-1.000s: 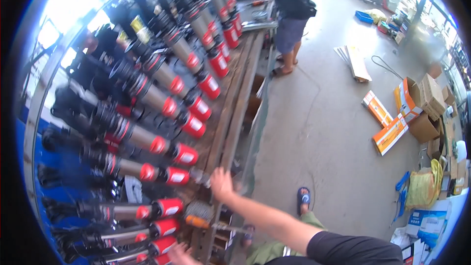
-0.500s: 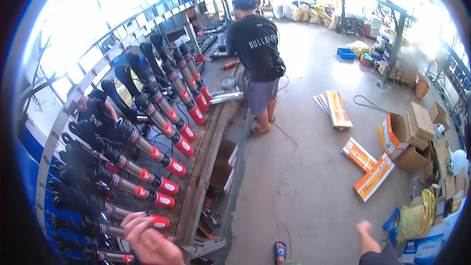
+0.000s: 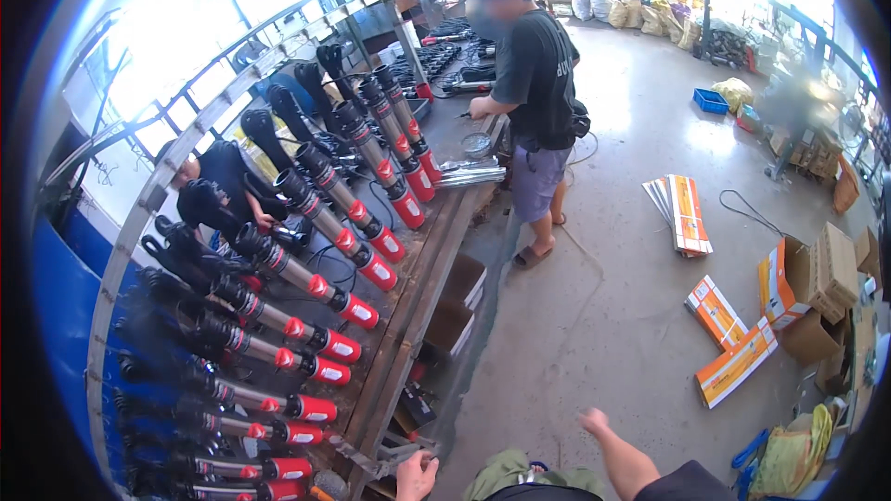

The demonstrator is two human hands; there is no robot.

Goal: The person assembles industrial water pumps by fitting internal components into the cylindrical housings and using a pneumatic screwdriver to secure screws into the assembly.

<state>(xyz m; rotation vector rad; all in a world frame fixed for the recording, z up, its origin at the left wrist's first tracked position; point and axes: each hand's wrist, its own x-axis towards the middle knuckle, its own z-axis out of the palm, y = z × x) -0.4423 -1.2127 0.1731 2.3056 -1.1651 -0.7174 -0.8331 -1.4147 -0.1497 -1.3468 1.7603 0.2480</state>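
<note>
My left hand (image 3: 418, 476) is beside the front corner of the long workbench (image 3: 394, 353), its fingers loosely bent and nothing visible in them. Low over the floor, my right hand (image 3: 596, 422) hangs in front of my body; its fingers are curled out of sight, and no object shows. To the left, several cylindrical pumps (image 3: 316, 283) lie slanted side by side on the bench. They have steel bodies, red ends and coiled black cables (image 3: 200, 199). The nearest pumps lie closest to my left hand, apart from it.
A co-worker (image 3: 534, 74) stands at the bench's far side edge; another person (image 3: 218, 190) works behind the pumps. Flat orange-and-white cartons (image 3: 733, 362) lie on the floor to the right, near open cardboard boxes (image 3: 812, 339). Metal tubes (image 3: 469, 173) rest on the bench.
My view has shifted, so the bench and pumps sit farther right. My left hand has moved off the pumps to beside the bench corner. The co-worker has turned toward the bench.
</note>
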